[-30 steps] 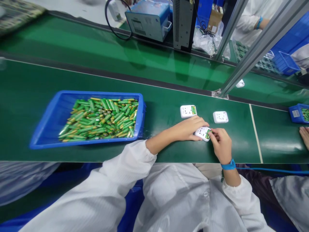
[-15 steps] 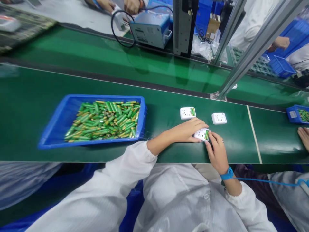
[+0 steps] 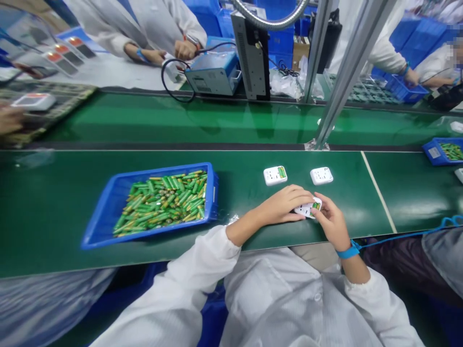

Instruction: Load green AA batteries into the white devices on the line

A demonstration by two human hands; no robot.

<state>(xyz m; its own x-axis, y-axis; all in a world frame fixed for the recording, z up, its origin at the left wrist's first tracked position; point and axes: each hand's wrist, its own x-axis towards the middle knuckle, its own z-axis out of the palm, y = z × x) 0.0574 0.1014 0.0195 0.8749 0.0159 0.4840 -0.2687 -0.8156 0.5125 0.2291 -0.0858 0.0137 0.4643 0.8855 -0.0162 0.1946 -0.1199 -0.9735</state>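
Observation:
Between my hands, low over the green bench, is a small white plastic device [image 3: 304, 210] with green batteries showing in its open compartment. My left hand [image 3: 287, 205] is closed on its left side, palm down. The fingers of my right hand [image 3: 332, 219] close on its right end, beside the batteries; a blue wrist strap is on that arm. Farther back lie a second white device [image 3: 274, 177] with green batteries in it and a third white device [image 3: 321, 176] in which I see no green. To the left stands a blue bin [image 3: 87, 236] heaped with green batteries [image 3: 162, 202].
A metal post [image 3: 336, 91] rises from the bench's back edge. Beyond it are a blue instrument box [image 3: 213, 74] and co-workers' hands. A smaller blue bin of batteries [image 3: 434, 153] sits far right. A blue cord [image 3: 398, 236] runs right from my wrist.
My head view has shifted and tilted, so more of the far bench shows. Both hands stay on the white device; my right-hand fingers have shifted slightly at its battery end.

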